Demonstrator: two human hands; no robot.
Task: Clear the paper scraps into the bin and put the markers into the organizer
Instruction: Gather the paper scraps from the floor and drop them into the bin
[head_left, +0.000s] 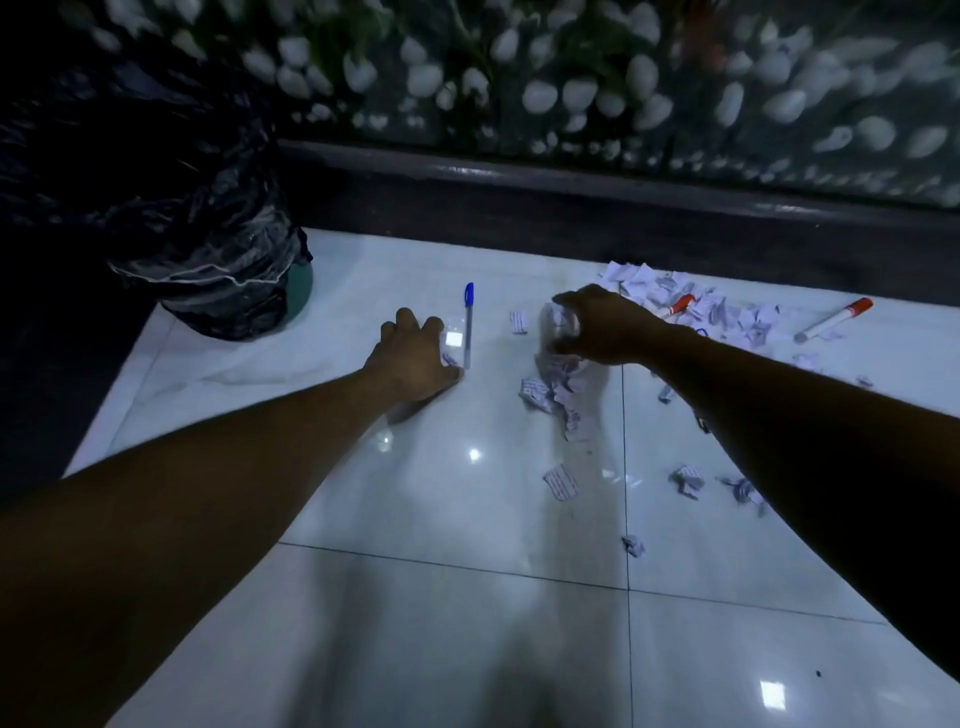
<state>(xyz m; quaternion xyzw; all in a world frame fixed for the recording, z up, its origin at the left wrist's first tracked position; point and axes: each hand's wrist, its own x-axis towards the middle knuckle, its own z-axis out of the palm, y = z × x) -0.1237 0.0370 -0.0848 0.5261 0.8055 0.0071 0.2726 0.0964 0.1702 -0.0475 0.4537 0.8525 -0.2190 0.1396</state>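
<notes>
Gathering scraps on the tiled floor (467, 519). Right hand (602, 327) clenched on a wad of paper scraps (558, 325); more lie loose beneath and beyond it. Left hand (415, 353) curled, fingertips down beside a blue pen (468, 325); holding anything, cannot tell. Bin (208, 260) far left. Two markers (831, 322) among the far scraps. Paper looks light, crushable: pinch in bunches.
</notes>
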